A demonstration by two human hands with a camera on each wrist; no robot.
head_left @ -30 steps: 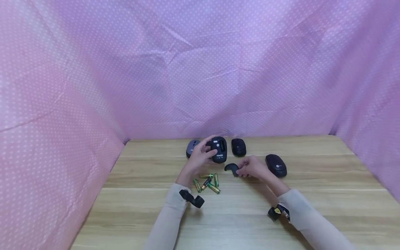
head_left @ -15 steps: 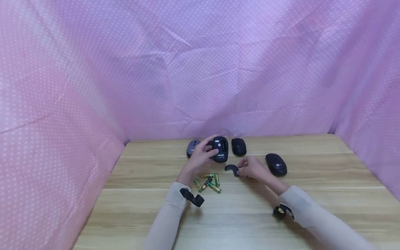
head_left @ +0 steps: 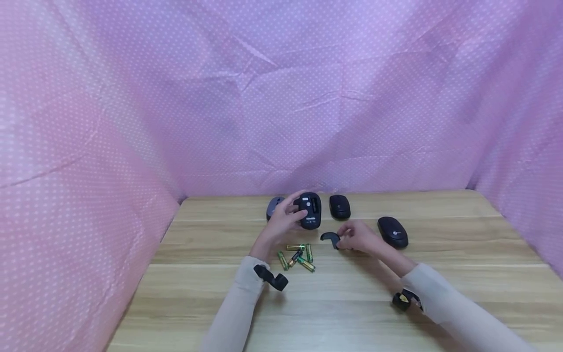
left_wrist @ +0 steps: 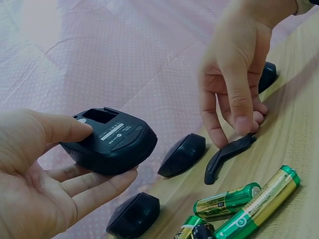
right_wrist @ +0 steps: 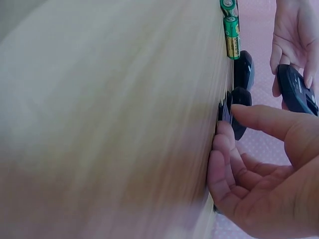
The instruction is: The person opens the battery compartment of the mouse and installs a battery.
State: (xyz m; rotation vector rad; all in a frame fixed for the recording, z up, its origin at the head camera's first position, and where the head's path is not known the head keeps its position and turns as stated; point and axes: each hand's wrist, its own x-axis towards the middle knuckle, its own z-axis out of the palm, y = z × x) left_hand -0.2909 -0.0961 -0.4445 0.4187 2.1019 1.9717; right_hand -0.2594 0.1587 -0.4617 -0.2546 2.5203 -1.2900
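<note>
My left hand (head_left: 281,222) holds a black computer mouse (head_left: 310,211) bottom side up, thumb on its underside and fingers beneath. Its battery slot (left_wrist: 97,116) is uncovered and looks dark inside. The thumb and fingers of my right hand (head_left: 358,237) pinch one end of a curved black battery cover (left_wrist: 227,157). That cover lies at the tabletop, just in front of the raised mouse. Several green and gold batteries (head_left: 306,264) lie loosely together left of the cover, one of them black and copper-coloured (head_left: 295,258).
A grey mouse (head_left: 273,207) stands behind my left hand, partly hidden by it. Another black mouse (head_left: 339,207) sits near the table's back edge, and one more (head_left: 393,232) lies right of my right hand. Pink dotted cloth (head_left: 281,122) hangs behind the wooden table (head_left: 334,313).
The battery cover has come down slightly and lies flatter at the table, with the right hand's fingers still at its end. My left hand keeps the mouse in nearly the same place.
</note>
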